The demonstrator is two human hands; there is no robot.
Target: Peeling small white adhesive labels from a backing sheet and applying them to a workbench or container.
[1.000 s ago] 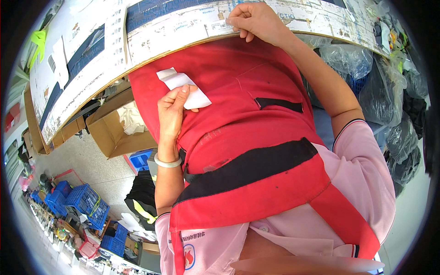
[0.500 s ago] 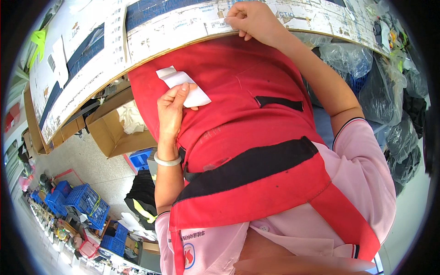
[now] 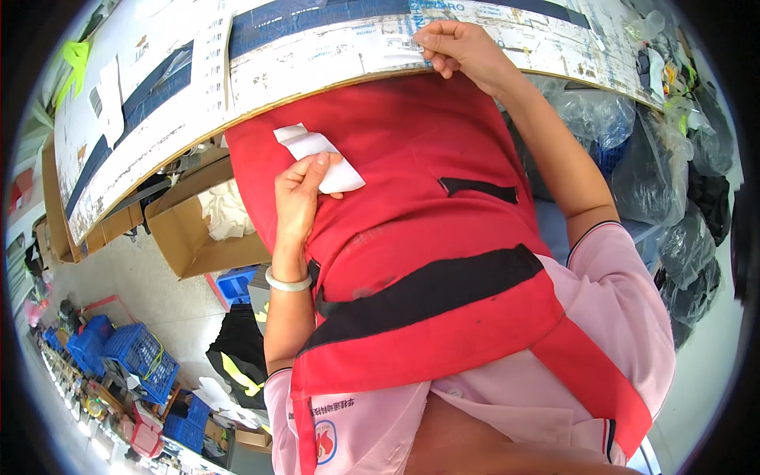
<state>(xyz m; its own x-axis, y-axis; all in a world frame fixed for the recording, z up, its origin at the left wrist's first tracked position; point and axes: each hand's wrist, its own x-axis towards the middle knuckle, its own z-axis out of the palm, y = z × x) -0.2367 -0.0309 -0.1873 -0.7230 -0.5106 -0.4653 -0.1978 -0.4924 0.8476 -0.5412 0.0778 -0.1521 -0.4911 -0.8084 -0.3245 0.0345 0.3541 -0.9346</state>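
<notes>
Blue lettering [image 3: 443, 7] is marking the tabletop [image 3: 170, 119]; my left grip [image 3: 297, 192] is clamping white paper [image 3: 311, 146], slanting far-left to near-right; right grip [image 3: 475, 59], can't tell.

My feed comes through bright, with pale light spread across most of the scene. The white worktop [image 3: 293, 59] shines strongly and washes out toward its upper left, and the paper [image 3: 313, 146] reads almost plain white. Just under the worktop's edge, the red apron [image 3: 388, 166] drops into soft shadow — darker there than over its middle. I catch glints on the clear plastic bags [image 3: 653, 174] at the right. Both the left hand [image 3: 299, 190] and right hand [image 3: 471, 57] look fairly crisp, while the far lower left goes soft with glare. The fisheye bows the worktop's edge into an arc — and the corners fall to black.
</notes>
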